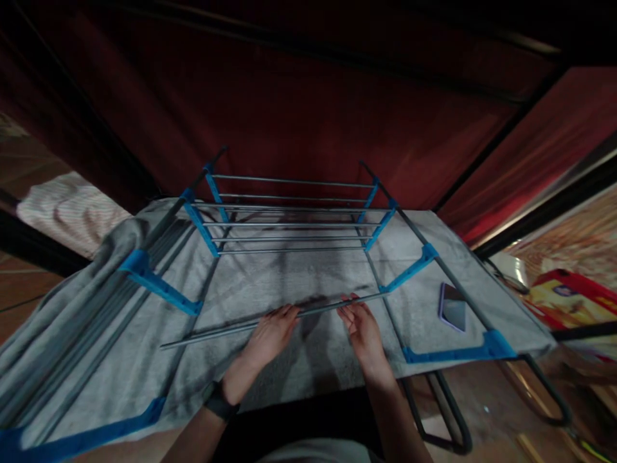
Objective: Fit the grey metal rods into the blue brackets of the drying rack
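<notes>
A thin grey metal rod lies slantwise in front of me, its left end loose over the cloth and its right end at a blue plastic bracket. My left hand is closed around the rod near its middle. Farther right, my right hand has its fingertips behind the same rod and its thumb in front, lightly gripping it. The rod belongs beside a partly built rack whose blue brackets carry several cross rods at the far end. Another blue bracket on the left side has no rod in it.
Grey cloth covers the surface under the rack. Several loose rods lie along the left. A phone rests at the right. Red fabric hangs behind, and a red and yellow package is off to the right.
</notes>
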`<action>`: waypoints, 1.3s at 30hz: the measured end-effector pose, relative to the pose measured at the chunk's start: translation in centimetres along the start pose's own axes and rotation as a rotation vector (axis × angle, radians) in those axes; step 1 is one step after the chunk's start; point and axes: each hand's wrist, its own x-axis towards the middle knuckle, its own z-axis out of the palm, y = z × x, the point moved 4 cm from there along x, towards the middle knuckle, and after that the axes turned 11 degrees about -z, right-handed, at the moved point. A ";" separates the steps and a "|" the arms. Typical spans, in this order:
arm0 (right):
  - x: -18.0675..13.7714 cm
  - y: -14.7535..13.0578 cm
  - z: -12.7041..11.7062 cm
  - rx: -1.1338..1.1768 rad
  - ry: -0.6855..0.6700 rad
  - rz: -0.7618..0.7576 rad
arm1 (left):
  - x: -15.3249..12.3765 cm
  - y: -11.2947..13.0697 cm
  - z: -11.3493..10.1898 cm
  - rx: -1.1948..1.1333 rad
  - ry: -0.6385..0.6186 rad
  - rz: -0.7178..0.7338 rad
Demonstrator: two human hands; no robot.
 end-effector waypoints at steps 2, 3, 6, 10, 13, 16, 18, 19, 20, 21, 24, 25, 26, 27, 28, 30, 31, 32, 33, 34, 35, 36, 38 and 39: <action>0.5 0.2 -0.7 0.044 0.044 -0.014 | 0.0 -0.5 0.6 0.001 -0.003 0.002; 0.7 0.2 -1.1 0.064 0.063 -0.027 | 0.0 -0.8 0.9 0.002 -0.006 0.000; 1.3 0.6 -2.5 0.091 0.119 -0.060 | 0.2 -1.9 1.7 0.004 -0.011 -0.008; 2.4 1.0 -4.4 0.072 0.170 -0.078 | 0.1 -4.3 2.3 -0.021 -0.001 -0.064; 3.3 0.9 -5.6 0.061 0.202 -0.099 | -0.5 -6.4 2.4 -0.055 0.019 -0.124; 4.1 0.4 -6.6 0.063 0.224 -0.124 | -1.4 -8.5 2.2 -0.090 0.022 -0.165; 4.5 0.1 -7.2 0.055 0.240 -0.139 | -1.9 -9.8 2.0 -0.111 0.019 -0.183; 4.7 -0.1 -7.4 0.051 0.249 -0.145 | -2.2 -10.4 1.9 -0.120 0.022 -0.183; 4.9 -0.2 -7.7 0.049 0.260 -0.151 | -2.3 -10.9 1.8 -0.128 0.026 -0.178; 5.1 -0.3 -7.9 0.048 0.270 -0.156 | -2.5 -11.3 1.7 -0.135 0.030 -0.172; 5.6 -0.6 -8.5 0.039 0.286 -0.168 | -2.8 -12.2 1.5 -0.144 0.034 -0.164; 5.7 -0.7 -8.6 0.035 0.289 -0.172 | -2.9 -12.4 1.5 -0.145 0.036 -0.165; 5.9 -0.8 -8.7 0.033 0.288 -0.175 | -3.0 -12.5 1.5 -0.147 0.041 -0.165; 6.0 -0.9 -8.8 0.030 0.284 -0.178 | -3.0 -12.6 1.5 -0.149 0.046 -0.161; 6.1 -1.0 -8.9 0.026 0.280 -0.180 | -3.1 -12.6 1.6 -0.151 0.052 -0.156; 6.2 -1.2 -9.0 0.015 0.280 -0.182 | -3.1 -12.6 1.7 -0.154 0.064 -0.153; 6.3 -1.3 -9.0 0.010 0.285 -0.184 | -3.1 -12.6 1.7 -0.155 0.071 -0.156; 6.3 -1.4 -9.0 0.005 0.294 -0.185 | -3.1 -12.6 1.7 -0.156 0.077 -0.160; 6.4 -1.4 -9.1 0.001 0.304 -0.186 | -3.1 -12.6 1.6 -0.156 0.082 -0.166; 6.4 -1.5 -9.1 -0.002 0.315 -0.187 | -3.1 -12.6 1.5 -0.156 0.082 -0.173; 6.5 -1.6 -9.2 -0.005 0.322 -0.188 | -3.1 -12.6 1.4 -0.155 0.078 -0.179; 6.6 -1.6 -9.2 -0.009 0.330 -0.189 | -3.0 -12.6 1.2 -0.153 0.072 -0.186; 6.7 -1.8 -9.2 -0.011 0.333 -0.196 | -3.0 -12.7 1.0 -0.147 0.060 -0.197; 6.8 -1.9 -9.2 -0.008 0.328 -0.202 | -3.0 -12.7 0.9 -0.145 0.059 -0.199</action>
